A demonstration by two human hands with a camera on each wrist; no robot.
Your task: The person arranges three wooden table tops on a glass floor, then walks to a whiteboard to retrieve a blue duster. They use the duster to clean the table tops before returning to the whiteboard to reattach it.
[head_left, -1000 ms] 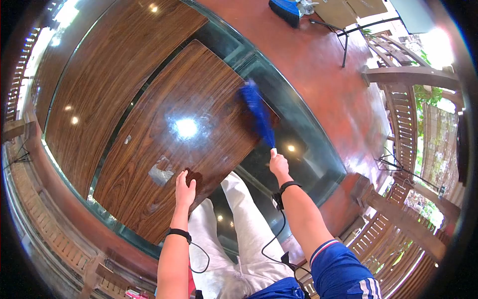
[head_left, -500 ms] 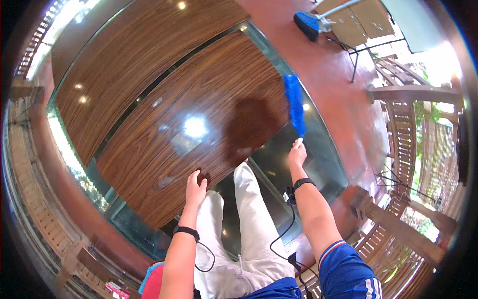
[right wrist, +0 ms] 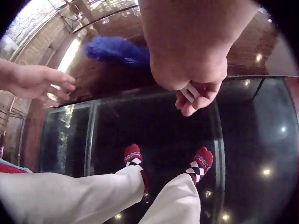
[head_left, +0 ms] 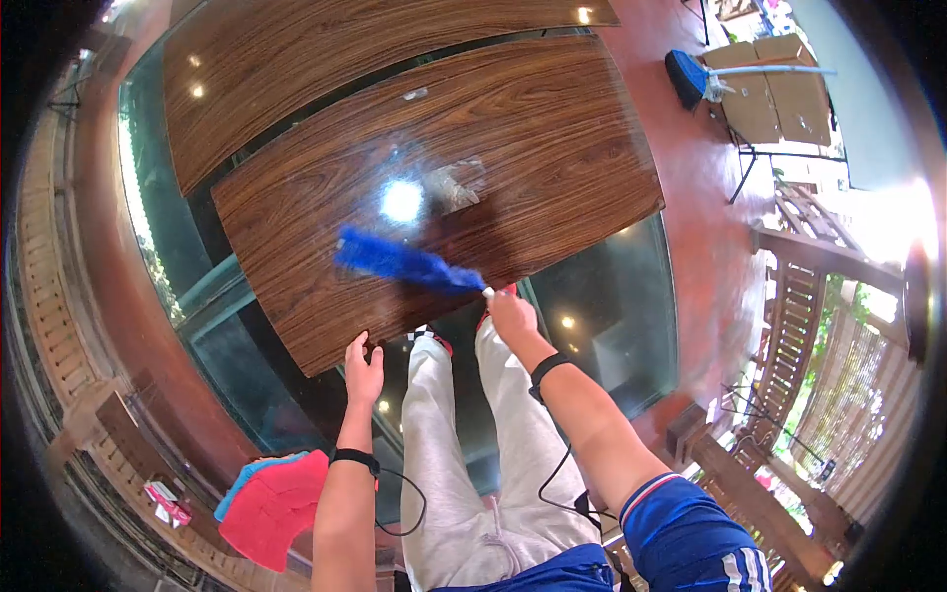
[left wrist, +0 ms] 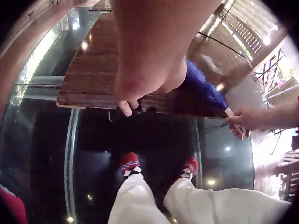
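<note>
Two socked feet only in wrist views, right hand [head_left: 512,314] fingers clamped on blue duster [head_left: 400,261], left hand [head_left: 364,374] fingers apart.

Three fisheye views, one from the head and one from each wrist.

Head view: high up, facing steeply down over both forearms onto the wooden surface [head_left: 444,128], the glass floor [head_left: 612,296] and the white trouser legs [head_left: 464,434], widest and farthest of the three. Left wrist view: set close behind the left hand [left wrist: 149,70], facing down and forward past it. Right wrist view: likewise tight behind the right hand [right wrist: 191,65]. Shared by all three: near edge of the surface, blue duster [head_left: 400,261], the trouser legs; red patterned socks [right wrist: 135,161] seen plainly only from the wrists.
</note>
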